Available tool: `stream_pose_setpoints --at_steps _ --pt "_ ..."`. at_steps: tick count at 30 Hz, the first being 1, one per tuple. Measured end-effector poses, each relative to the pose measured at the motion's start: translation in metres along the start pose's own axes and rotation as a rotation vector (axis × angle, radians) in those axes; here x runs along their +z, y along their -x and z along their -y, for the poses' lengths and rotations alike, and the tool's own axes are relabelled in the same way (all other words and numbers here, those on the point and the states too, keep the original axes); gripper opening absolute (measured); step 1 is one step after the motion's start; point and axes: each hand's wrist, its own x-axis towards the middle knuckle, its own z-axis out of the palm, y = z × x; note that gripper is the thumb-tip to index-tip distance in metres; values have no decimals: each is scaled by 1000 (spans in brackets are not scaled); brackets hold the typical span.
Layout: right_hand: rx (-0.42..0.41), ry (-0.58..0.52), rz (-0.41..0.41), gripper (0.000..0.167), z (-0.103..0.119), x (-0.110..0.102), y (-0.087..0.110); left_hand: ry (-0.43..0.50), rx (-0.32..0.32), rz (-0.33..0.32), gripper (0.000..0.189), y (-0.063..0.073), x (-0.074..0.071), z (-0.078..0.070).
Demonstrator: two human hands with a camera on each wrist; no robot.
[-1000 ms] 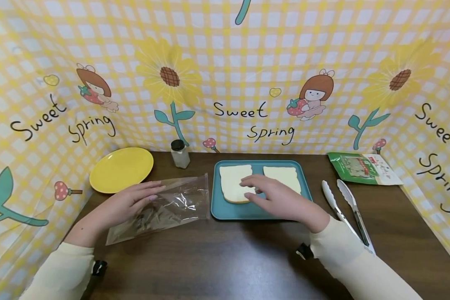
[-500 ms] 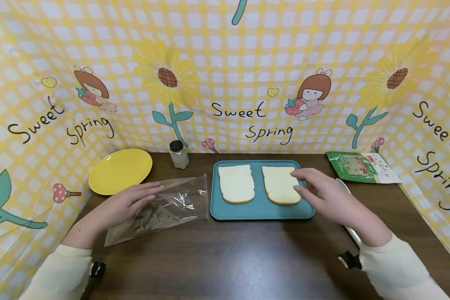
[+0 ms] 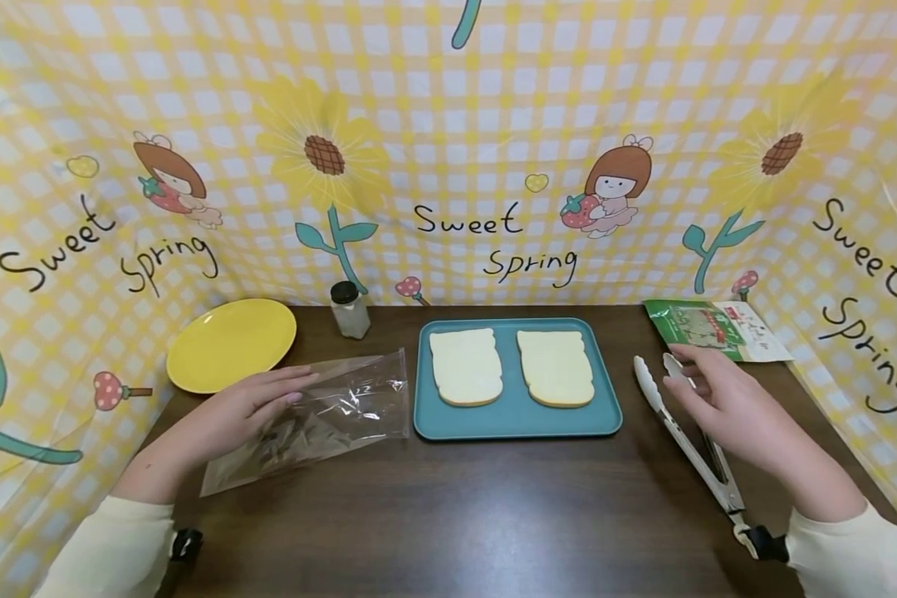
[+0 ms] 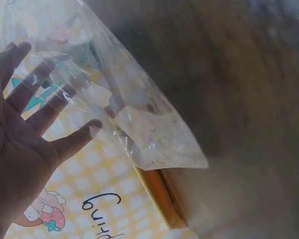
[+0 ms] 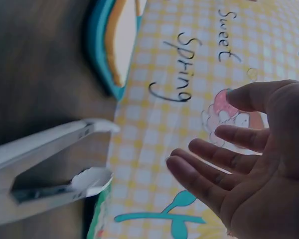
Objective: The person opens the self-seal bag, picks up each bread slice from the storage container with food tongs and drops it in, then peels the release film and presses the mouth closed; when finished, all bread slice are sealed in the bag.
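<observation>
With its fingers extended, my left hand point(image 3: 250, 407) is at the left part of a clear plastic bag point(image 3: 344, 407) lying on the table. In the left wrist view the bag point(image 4: 149, 124) spreads beyond the fingers of that hand point(image 4: 35, 129). My right hand point(image 3: 732, 407) hovers over metal tongs point(image 3: 680, 444), which lie spread on the table. Relaxed fingers show on the right hand point(image 5: 239, 159) in the right wrist view, apart from the tongs point(image 5: 45, 144) and holding nothing. Two bread slices, a left one point(image 3: 467, 370) and a right one point(image 3: 556, 370), lie side by side on a blue tray point(image 3: 512, 423).
A yellow plate point(image 3: 232, 345) sits at the back left. Beside it stands a small jar point(image 3: 351, 316) with a black lid. A green and white food packet point(image 3: 718, 330) lies at the back right. Patterned cloth point(image 3: 463, 124) walls the table point(image 3: 478, 515) on three sides.
My right hand has swept from above the tray rightwards to above the tongs, uncovering both bread slices. The left hand has stayed at the bag. The head view has shifted slightly.
</observation>
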Motion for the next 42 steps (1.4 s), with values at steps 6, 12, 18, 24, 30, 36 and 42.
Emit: stream_pose_setpoints --at_steps 6,12,18,24,30,36,42 --pt "47 62 41 75 -19 7 7 1 -1 -1 44 2 2 1" --pt "147 211 74 100 -33 18 14 -6 5 -5 44 3 2 0" --pt "319 304 250 124 -39 24 17 -13 6 -6 44 3 1 0" --pt "379 304 375 131 -39 30 15 -3 6 -7 44 3 0 -1" --pt "403 289 374 118 -41 35 10 -3 8 -18 44 2 -1 -1" --pt "447 292 373 107 -44 40 9 7 8 -20 44 2 -2 -1" --pt "451 307 358 102 -43 42 7 13 4 -9 44 2 -2 1"
